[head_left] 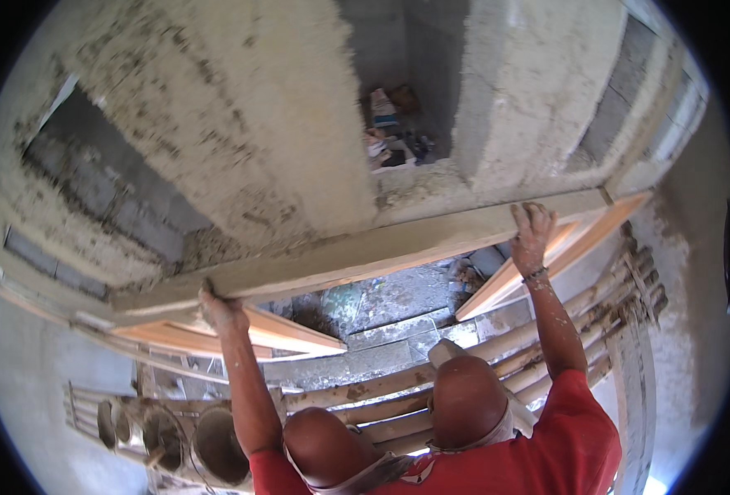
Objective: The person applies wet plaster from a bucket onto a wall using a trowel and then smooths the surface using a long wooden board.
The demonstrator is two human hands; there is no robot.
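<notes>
A long straight wooden board [398,247], coated with grey mortar, spans the front of the wall from lower left to upper right. My left hand [225,315] grips its lower edge near the left end, thumb up against the face. Toward the right end, my right hand [534,233] is wrapped over the board, its fingers on the upper edge and spattered with mortar. The board lies along the bottom of the freshly plastered wall [282,124], below its openings. Angled light-wood frames [509,285] show beneath the board on both sides. Palms and some fingertips are hidden.
Under me runs a scaffold of round poles [398,427], with gaps to the floor below. Mortar-stained buckets [221,444] stand at the lower left. A wall opening [435,74] holds bags and loose items. My bent knees [468,392] are close to the board.
</notes>
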